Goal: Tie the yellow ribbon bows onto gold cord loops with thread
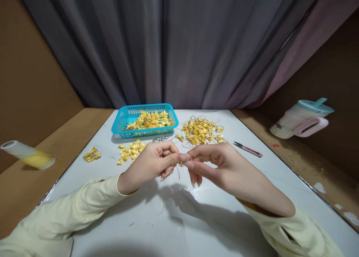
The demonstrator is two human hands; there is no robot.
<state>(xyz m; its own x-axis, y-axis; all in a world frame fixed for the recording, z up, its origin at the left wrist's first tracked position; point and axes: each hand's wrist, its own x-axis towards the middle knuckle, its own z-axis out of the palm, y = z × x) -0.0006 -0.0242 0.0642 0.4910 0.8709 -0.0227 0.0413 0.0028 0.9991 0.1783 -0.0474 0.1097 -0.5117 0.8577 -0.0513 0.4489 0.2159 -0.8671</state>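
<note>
My left hand (161,160) and my right hand (215,165) meet over the middle of the table, thumbs and forefingers pinched together. Between the fingertips is a thin cord (178,172), its loose end hanging below my left fingers. A small pale piece (181,164) shows at the pinch, mostly covered, so its kind is unclear. Just behind my left hand lies a small heap of yellow ribbon bows (131,151). Beyond my hands, slightly right, is a larger pile of yellow bows with thin looped cords (200,131). Several small silvery beads (160,139) lie behind my left knuckles.
A blue plastic basket (117,124) at the back holds more yellow bows. Thread snips (248,149) lie right of the pile. A small yellow bundle (92,154) and a spool of yellow thread (35,158) are left. A lidded cup (297,118) stands at the right; a grey curtain (190,48) hangs behind.
</note>
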